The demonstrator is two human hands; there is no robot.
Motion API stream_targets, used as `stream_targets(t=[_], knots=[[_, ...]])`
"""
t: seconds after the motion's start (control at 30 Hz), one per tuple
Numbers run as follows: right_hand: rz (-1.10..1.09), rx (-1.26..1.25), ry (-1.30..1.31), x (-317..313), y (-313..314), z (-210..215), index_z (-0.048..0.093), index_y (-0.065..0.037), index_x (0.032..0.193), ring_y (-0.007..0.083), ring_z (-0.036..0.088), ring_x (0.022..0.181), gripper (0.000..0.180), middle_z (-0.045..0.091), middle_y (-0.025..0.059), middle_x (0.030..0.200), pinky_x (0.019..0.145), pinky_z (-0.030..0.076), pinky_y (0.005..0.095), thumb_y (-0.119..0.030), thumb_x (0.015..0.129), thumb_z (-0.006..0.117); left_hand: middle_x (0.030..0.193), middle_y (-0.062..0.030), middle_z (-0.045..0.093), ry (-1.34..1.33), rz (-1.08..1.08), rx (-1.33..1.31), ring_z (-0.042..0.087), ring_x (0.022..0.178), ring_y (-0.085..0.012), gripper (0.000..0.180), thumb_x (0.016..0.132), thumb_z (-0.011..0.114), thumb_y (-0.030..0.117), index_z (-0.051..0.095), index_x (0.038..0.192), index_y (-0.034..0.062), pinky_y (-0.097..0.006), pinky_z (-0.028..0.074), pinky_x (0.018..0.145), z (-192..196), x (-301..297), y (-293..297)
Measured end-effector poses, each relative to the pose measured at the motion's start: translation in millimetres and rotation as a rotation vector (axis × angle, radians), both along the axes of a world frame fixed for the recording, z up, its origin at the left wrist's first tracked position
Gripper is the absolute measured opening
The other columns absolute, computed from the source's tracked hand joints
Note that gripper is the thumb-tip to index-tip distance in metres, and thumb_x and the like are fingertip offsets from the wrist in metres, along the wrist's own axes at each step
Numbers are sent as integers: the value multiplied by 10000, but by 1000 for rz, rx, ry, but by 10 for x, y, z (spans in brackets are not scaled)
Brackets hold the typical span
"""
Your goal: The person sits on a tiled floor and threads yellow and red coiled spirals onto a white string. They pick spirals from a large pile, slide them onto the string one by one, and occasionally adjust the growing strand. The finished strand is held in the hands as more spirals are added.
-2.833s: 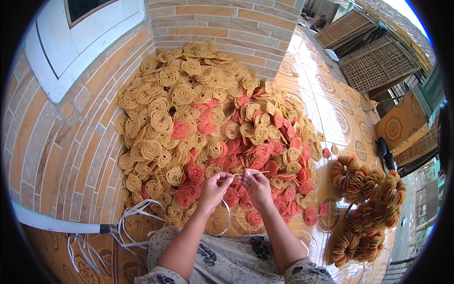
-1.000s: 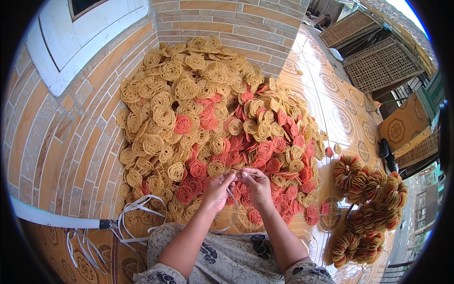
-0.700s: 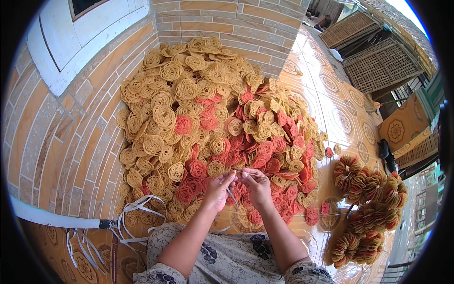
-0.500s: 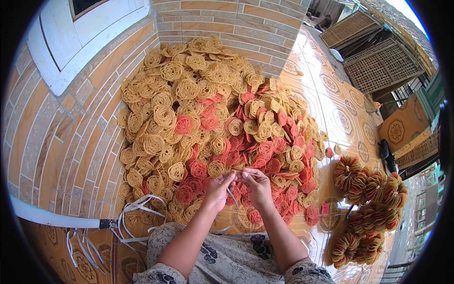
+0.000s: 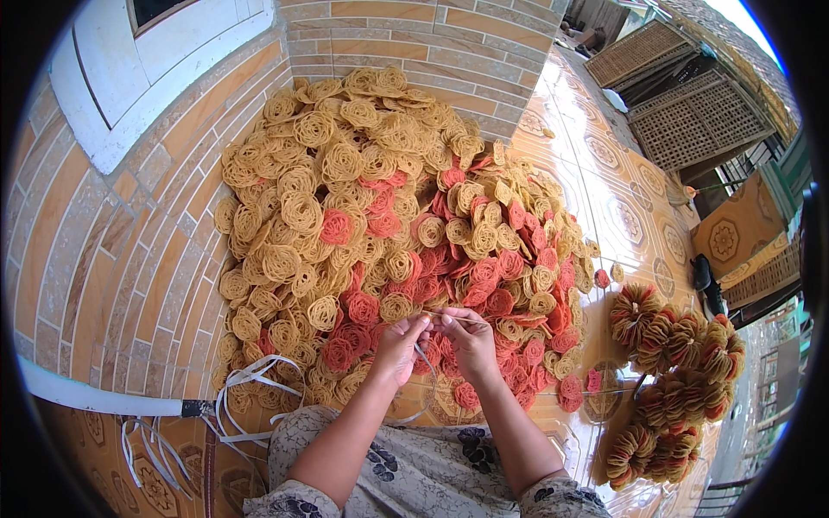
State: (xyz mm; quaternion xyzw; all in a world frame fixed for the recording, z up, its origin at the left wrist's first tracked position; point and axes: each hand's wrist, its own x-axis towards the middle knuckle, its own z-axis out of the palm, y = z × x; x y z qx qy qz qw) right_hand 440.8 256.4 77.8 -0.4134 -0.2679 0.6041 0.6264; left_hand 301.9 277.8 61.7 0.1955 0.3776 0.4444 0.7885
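My left hand (image 5: pixel 400 347) and my right hand (image 5: pixel 467 347) are close together over the near side of a heap of round, coiled, noodle-like crackers (image 5: pixel 302 211), most yellow, others red. The right fingertips pinch a thin, light brown stick (image 5: pixel 471 319), which runs across to the left fingertips. From the left fingertips a narrow white strip (image 5: pixel 421 352) hangs in a loop toward my lap. Both hands are closed in a pinch. The fingers hide how strip and stick meet.
Bundles of strung yellow and red crackers (image 5: pixel 686 337) lie on the tiled floor at right. White strips (image 5: pixel 250 375) hang over a white bar (image 5: pixel 104 388) at left. Brick-patterned walls (image 5: pixel 164 268) stand behind and left of the heap. Woven racks (image 5: pixel 699 116) lean at far right.
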Motion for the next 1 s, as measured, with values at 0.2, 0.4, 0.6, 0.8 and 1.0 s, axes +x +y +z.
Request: stream_targets(t=[0.2,0.4,0.6,0.8,1.0], knots=[[1,0,-3,2,7,-9,597,30,1065,203,664,934,151,666,147,1069,837,522,302,3,917,589,848,14,626,-17,23,-11,541,714,-65,117,923,638,141,654,1007,61,-217,481,654,6,3,-3],[2,5,11,11,8,9,599,6,1036,147,628,902,123,660,124,1064,819,499,264,4,913,597,862,-13,643,-15,22,-31,563,721,-80,148,910,660,147,645,1019,49,-218,488,655,8,10,-8],[-9,-34,-19,-11,-6,67,600,-14,1005,108,601,856,112,660,95,1034,800,474,238,-15,897,631,874,-19,642,-9,54,-6,574,728,-87,152,909,660,138,637,1026,45,-226,498,655,35,16,-8],[117,-18,-134,47,-14,104,614,-15,965,88,584,849,85,655,54,959,804,457,236,-34,891,653,935,-14,664,19,-40,70,597,809,-84,163,920,645,146,637,1053,51,-231,486,746,29,-18,14],[364,39,-654,91,-28,78,622,-1,944,81,577,859,97,647,45,920,768,461,223,-63,889,672,1043,9,654,57,51,-20,599,901,-89,188,955,596,202,588,1119,110,-282,506,808,68,-164,105]])
